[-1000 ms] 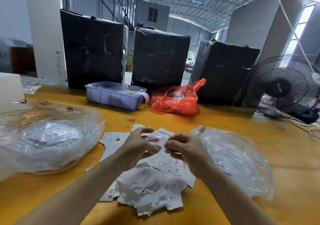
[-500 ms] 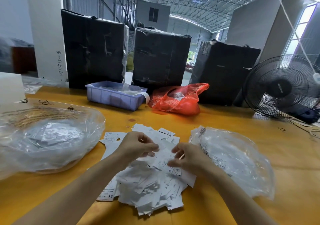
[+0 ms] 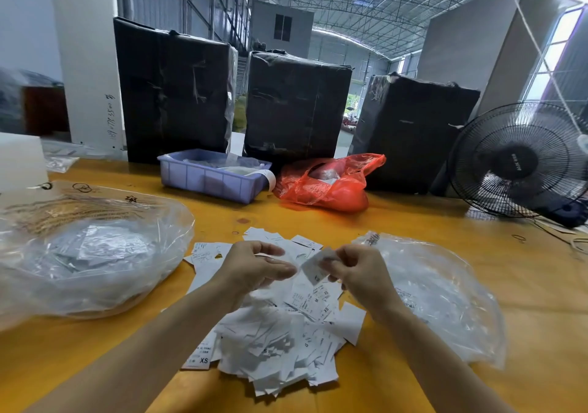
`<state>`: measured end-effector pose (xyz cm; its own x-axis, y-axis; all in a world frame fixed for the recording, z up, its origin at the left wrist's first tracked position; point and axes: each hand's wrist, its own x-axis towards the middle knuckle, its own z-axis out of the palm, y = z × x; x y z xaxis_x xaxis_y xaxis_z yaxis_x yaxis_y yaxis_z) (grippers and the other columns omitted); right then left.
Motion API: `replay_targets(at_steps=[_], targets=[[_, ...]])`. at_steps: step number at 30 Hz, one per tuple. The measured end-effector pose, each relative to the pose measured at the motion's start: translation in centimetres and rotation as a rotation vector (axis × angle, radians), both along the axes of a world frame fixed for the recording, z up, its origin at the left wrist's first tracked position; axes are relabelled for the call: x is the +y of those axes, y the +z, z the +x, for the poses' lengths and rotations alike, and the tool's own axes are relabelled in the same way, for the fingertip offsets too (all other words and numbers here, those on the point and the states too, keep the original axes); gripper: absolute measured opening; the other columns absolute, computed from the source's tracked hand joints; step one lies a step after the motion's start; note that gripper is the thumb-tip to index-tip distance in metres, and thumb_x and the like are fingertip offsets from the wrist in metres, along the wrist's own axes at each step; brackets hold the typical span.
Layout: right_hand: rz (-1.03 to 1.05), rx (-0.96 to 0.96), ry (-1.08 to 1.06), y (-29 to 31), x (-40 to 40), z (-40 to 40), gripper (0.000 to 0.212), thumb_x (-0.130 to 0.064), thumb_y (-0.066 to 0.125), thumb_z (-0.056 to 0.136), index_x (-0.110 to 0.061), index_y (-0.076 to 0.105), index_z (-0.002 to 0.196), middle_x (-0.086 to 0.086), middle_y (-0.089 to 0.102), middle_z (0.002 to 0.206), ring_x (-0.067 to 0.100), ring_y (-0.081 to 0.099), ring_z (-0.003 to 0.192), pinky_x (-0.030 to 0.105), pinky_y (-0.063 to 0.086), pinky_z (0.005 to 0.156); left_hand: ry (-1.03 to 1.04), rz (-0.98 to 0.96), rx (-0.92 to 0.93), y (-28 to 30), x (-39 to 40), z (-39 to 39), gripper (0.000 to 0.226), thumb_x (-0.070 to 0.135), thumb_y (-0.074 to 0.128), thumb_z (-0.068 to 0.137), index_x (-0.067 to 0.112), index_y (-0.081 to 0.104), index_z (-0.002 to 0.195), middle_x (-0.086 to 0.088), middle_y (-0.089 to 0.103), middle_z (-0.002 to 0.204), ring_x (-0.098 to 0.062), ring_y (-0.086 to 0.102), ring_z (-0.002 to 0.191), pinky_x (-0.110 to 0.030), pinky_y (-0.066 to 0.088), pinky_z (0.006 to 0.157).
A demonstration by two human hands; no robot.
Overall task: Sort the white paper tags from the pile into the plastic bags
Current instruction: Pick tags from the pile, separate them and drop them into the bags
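Right hand (image 3: 356, 272) pinches one white tag (image 3: 315, 268) above pile of tags (image 3: 280, 342) on yellow table (image 3: 525, 285). Left hand (image 3: 254, 266) hovers beside it, fingers loosely extended, holding nothing. Clear bag (image 3: 89, 253) lies left of pile, second bag (image 3: 445, 295) right.

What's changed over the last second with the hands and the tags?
The right hand has lifted off the pile of tags and now pinches one white tag above it; half a second ago it was down on the pile. The left hand stays raised beside it, fingers loosely curled, nothing clearly held. The clear bags on the left and right, the blue tray and the red bag have not moved.
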<state>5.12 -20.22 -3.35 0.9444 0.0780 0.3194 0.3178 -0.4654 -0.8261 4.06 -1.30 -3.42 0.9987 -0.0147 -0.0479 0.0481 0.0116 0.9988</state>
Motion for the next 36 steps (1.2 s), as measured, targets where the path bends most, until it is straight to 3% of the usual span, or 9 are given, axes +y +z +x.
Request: replay_targets(at_steps=[3, 6, 17, 28, 32, 36], targets=[[0.297, -0.022, 0.031, 1.0, 0.0, -0.3, 0.003, -0.007, 0.07, 0.082, -0.006, 0.069, 0.081, 0.008, 0.069, 0.068, 0.008, 0.062, 0.055, 0.017, 0.046, 0.049, -0.011, 0.003, 0.005, 0.0, -0.3, -0.1, 0.034, -0.002, 0.08, 0.066, 0.008, 0.061, 0.093, -0.003, 0.074, 0.071, -0.005, 0.068, 0.059, -0.023, 0.045, 0.063], [0.408, -0.03, 0.06, 1.6, 0.4, -0.6, 0.003, -0.007, 0.069, 0.082, -0.009, 0.068, 0.085, 0.006, 0.072, 0.072, 0.011, 0.065, 0.059, 0.018, 0.049, 0.053, -0.015, 0.019, 0.003, 0.0, -0.6, -0.3, 0.033, -0.001, 0.081, 0.066, 0.009, 0.062, 0.091, 0.0, 0.073, 0.067, -0.003, 0.067, 0.058, -0.023, 0.044, 0.062], [0.112, -0.236, 0.067, 1.2, 1.3, -1.0, 0.012, -0.004, 0.07, 0.081, -0.014, 0.065, 0.077, 0.001, 0.07, 0.075, 0.01, 0.067, 0.067, 0.019, 0.052, 0.059, 0.001, 0.053, -0.006, 0.0, -0.8, -0.4, 0.031, 0.0, 0.083, 0.065, 0.009, 0.064, 0.088, -0.001, 0.071, 0.066, -0.008, 0.06, 0.054, -0.022, 0.039, 0.056], [0.032, -0.213, 0.023, 0.8, 1.1, -0.7, 0.006, -0.007, 0.07, 0.082, -0.011, 0.067, 0.079, 0.006, 0.071, 0.08, 0.021, 0.069, 0.074, 0.034, 0.057, 0.064, -0.025, 0.03, -0.029, 0.2, -1.0, -0.5, 0.035, 0.0, 0.083, 0.064, 0.006, 0.064, 0.093, -0.003, 0.073, 0.07, -0.007, 0.059, 0.053, -0.024, 0.037, 0.055], [0.01, -0.167, 0.079, 0.8, 1.2, -0.9, 0.01, -0.006, 0.07, 0.082, -0.013, 0.066, 0.078, 0.002, 0.07, 0.075, 0.012, 0.066, 0.067, 0.024, 0.054, 0.058, -0.008, 0.017, -0.025, 0.3, -0.7, -0.4, 0.035, -0.001, 0.082, 0.064, 0.008, 0.064, 0.094, -0.005, 0.073, 0.067, -0.007, 0.06, 0.051, -0.023, 0.036, 0.053], [0.027, -0.131, 0.08, 1.0, 1.1, -0.8, 0.007, -0.004, 0.07, 0.082, -0.008, 0.066, 0.078, 0.012, 0.071, 0.075, 0.02, 0.066, 0.063, 0.031, 0.054, 0.059, 0.001, -0.026, -0.017, 0.3, -0.6, -0.3, 0.026, 0.005, 0.078, 0.072, 0.008, 0.064, 0.094, -0.005, 0.072, 0.064, -0.009, 0.068, 0.055, -0.021, 0.038, 0.052]])
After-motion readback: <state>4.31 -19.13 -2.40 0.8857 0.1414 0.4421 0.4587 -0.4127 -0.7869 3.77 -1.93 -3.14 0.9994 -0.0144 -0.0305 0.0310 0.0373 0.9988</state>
